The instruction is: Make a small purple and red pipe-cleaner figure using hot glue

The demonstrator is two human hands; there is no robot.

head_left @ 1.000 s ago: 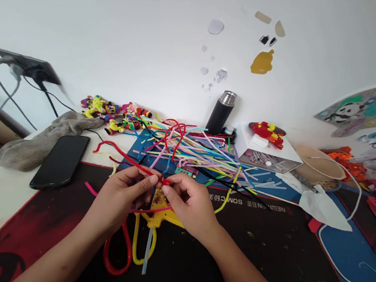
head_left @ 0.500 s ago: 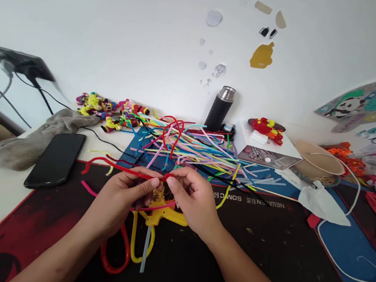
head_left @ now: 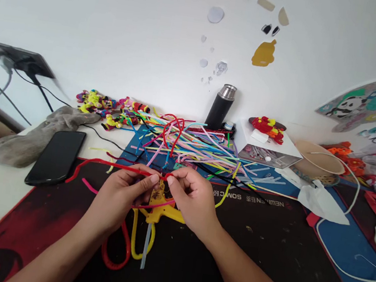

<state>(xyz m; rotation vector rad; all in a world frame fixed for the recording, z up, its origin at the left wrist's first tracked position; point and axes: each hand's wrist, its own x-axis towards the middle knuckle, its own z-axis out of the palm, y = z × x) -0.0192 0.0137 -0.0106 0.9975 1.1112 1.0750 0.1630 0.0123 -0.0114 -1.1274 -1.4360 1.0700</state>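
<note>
A red pipe cleaner stretches from the left into the fingertips of both hands. My left hand pinches it between thumb and fingers. Close beside it, my right hand grips its bent right end. Below the hands, on the dark mat, lies a yellow glue gun with a clear glue stick poking out toward me. A pink pipe cleaner runs under the left hand and across the glue gun. Scissors with a red handle loop and a yellow loop lie partly hidden beneath the hands.
Loose pipe cleaners heap up behind the hands. A black thermos and a white box stand near the wall. To the left lie a phone and small pipe-cleaner figures. A bowl-like hat and white cable are right.
The free left end of the red pipe cleaner has swung farther left and down, toward the phone. Both hands keep their pinch in nearly the same place. The view has shifted slightly.
</note>
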